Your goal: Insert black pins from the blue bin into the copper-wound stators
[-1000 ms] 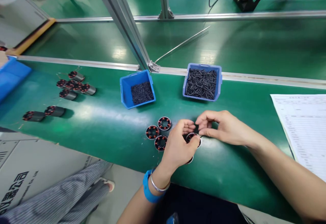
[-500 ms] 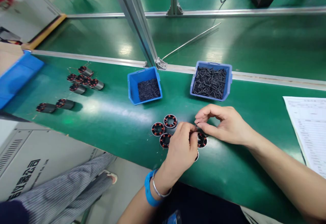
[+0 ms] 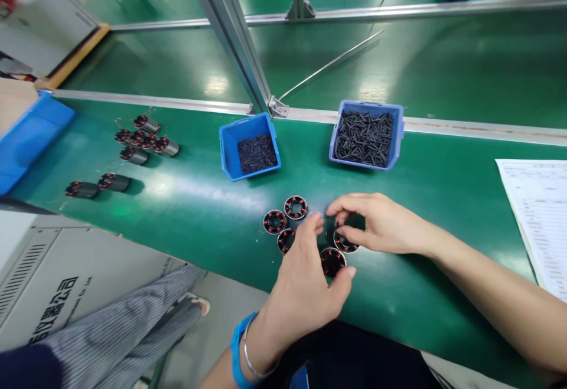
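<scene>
My left hand (image 3: 305, 280) is open, with thumb and fingers spread around a round motor stator (image 3: 333, 262) with copper windings; I see no grip on it. My right hand (image 3: 376, 224) hovers at another stator (image 3: 346, 241), its thumb and a fingertip close together over the rim. A small dark bit seems to be between them, too small to make out. Left of my hands, three more stators stand end up: one at the back (image 3: 295, 207), one at the left (image 3: 274, 222) and one partly behind my left hand (image 3: 286, 240).
A blue bin (image 3: 225, 147) of thin black pieces and a second bin (image 3: 398, 141) of thicker black tubes stand behind my hands. Several stators (image 3: 166, 146) lie at the left. Printed sheets (image 3: 535, 218) lie at the right. A metal post (image 3: 230, 35) rises behind the bins; a person's striped trousers (image 3: 124, 318) show lower left.
My left hand has come away from the right fingertips and opened, moving down toward the nearer stator. My right hand has lowered slightly and to the left, onto the stator beside it.
</scene>
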`<state>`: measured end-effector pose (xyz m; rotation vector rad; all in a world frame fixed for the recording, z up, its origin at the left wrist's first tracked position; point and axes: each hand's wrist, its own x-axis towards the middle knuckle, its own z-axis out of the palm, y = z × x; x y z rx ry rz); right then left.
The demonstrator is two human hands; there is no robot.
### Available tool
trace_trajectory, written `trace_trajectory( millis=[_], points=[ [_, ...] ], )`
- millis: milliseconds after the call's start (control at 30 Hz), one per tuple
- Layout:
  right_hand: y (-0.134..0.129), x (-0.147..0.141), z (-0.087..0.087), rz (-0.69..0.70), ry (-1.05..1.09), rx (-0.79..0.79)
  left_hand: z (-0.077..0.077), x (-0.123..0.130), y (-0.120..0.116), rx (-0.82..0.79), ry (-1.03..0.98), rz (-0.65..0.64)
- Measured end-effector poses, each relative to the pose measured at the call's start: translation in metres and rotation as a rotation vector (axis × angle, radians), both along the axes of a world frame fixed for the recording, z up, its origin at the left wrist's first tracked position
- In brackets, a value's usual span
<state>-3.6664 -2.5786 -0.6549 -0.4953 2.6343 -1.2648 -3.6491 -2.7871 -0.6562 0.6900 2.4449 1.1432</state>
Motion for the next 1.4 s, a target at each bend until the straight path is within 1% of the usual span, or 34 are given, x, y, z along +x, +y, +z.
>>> trace_trajectory(
  millis=[100,200,300,333,400,467,500,567,600,667,733,800,900,967,1033,1100,1200,1300,1400],
  points=[
    [-0.002,0.005,-0.002,-0.006,-0.019,0.061,-0.003,0.01,-0.014,-0.064,0.024,-0.037],
    [0.002,0.012,-0.001,0.003,-0.051,0.2,-0.014,0.013,-0.014,-0.014,0.055,-0.045],
    [0.011,0.019,0.007,-0.032,-0.085,0.382,-0.019,0.01,-0.005,0.054,0.098,-0.11],
    [0.014,0.02,0.012,-0.035,-0.072,0.43,-0.018,0.01,-0.004,0.052,0.14,-0.107],
    [0.014,0.021,0.02,-0.029,-0.017,0.483,-0.013,0.012,-0.004,0.012,0.225,-0.042],
    [0.006,0.018,0.027,-0.014,0.011,0.531,-0.01,0.017,-0.008,-0.049,0.231,0.019],
    [0.0,0.016,0.029,0.004,-0.006,0.572,-0.01,0.019,-0.011,-0.073,0.212,0.027],
    [-0.013,0.01,0.031,0.057,-0.072,0.659,-0.015,0.023,-0.014,-0.087,0.195,0.001],
    [-0.019,0.006,0.031,0.087,-0.103,0.682,-0.02,0.024,-0.014,-0.069,0.204,-0.006],
    [-0.025,-0.001,0.029,0.132,-0.148,0.666,-0.03,0.024,-0.009,0.03,0.204,0.022],
    [-0.023,-0.006,0.028,0.139,-0.18,0.583,-0.04,0.022,-0.001,0.177,0.137,0.084],
    [-0.017,-0.011,0.026,0.122,-0.234,0.483,-0.047,0.02,0.008,0.313,0.06,0.141],
    [-0.009,-0.017,0.025,0.069,-0.326,0.392,-0.052,0.017,0.016,0.479,-0.009,0.156],
    [-0.008,-0.017,0.026,0.051,-0.364,0.354,-0.052,0.014,0.018,0.547,-0.038,0.163],
    [-0.01,-0.016,0.028,0.017,-0.346,0.309,-0.051,0.01,0.018,0.552,-0.073,0.174],
    [-0.011,-0.012,0.031,-0.018,-0.273,0.266,-0.048,0.006,0.018,0.519,-0.149,0.16],
    [-0.008,-0.01,0.03,-0.046,-0.156,0.283,-0.042,0.0,0.018,0.45,-0.28,0.117],
    [-0.001,-0.012,0.027,-0.063,-0.181,0.315,-0.035,-0.004,0.02,0.391,-0.336,0.084],
    [0.005,-0.013,0.027,-0.023,-0.173,0.244,-0.032,-0.005,0.024,0.423,-0.344,0.068]
  ],
)
